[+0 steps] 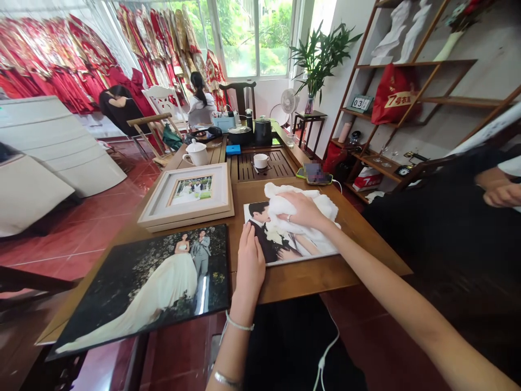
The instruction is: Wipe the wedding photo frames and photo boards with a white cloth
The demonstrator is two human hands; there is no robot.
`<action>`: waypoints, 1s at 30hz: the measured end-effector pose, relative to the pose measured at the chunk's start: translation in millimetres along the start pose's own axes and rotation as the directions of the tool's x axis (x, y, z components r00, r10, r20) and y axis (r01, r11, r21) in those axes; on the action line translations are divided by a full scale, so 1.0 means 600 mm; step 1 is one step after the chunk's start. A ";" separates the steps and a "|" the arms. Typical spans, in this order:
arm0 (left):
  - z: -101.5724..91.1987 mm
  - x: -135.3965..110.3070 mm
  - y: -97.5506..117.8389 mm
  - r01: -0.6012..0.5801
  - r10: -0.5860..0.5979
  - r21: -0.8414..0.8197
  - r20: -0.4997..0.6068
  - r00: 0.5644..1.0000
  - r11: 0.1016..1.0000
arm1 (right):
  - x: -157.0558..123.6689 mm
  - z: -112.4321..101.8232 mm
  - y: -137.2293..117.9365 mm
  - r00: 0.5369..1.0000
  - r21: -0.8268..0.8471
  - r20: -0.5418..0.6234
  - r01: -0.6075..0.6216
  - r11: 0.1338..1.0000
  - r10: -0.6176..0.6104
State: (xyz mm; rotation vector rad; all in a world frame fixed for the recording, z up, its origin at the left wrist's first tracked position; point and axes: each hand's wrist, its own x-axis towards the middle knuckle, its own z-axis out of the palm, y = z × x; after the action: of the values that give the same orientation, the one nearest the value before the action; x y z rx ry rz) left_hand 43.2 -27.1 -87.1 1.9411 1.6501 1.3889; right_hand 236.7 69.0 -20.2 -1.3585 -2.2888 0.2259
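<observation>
R grip [303, 209] had hold of a bunched white cloth [325, 205], fingertips partly hidden in folds; exact closure n/a. Cloth lay atop upper-R pt of the close-up photo panel [272, 245]. L grip [249, 258], fingers straight & together, not clasping, touched panel's L edge. Panel lay betw. grips, nr worktop's [297, 282] near edge; lg dark photo [163, 288] overhung near-L corner.

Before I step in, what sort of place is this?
Probably a wedding studio: red and gold garments hang near the window, and a framed wedding photo and a larger wedding photo panel lie on the table.
</observation>
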 end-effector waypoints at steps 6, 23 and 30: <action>-0.003 -0.001 0.004 0.008 -0.008 -0.009 0.002 1.000 1.000 | -0.063 -0.001 -0.053 0.979 0.067 0.070 0.186 0.980 -0.190; -0.002 -0.001 0.007 0.012 -0.012 0.002 -0.006 1.000 1.000 | -0.056 -0.024 0.015 0.989 0.153 0.073 0.118 0.981 -0.130; -0.013 0.000 0.020 0.056 -0.058 -0.062 -0.022 0.998 0.996 | 0.036 0.017 -0.023 0.960 0.105 0.108 0.246 0.964 -0.257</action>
State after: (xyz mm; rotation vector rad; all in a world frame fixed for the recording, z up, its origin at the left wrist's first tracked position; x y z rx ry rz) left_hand 44.6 -33.9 -74.4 1.8366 1.6398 1.4291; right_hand 212.2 81.5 -17.4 -1.0210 -2.4913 0.3311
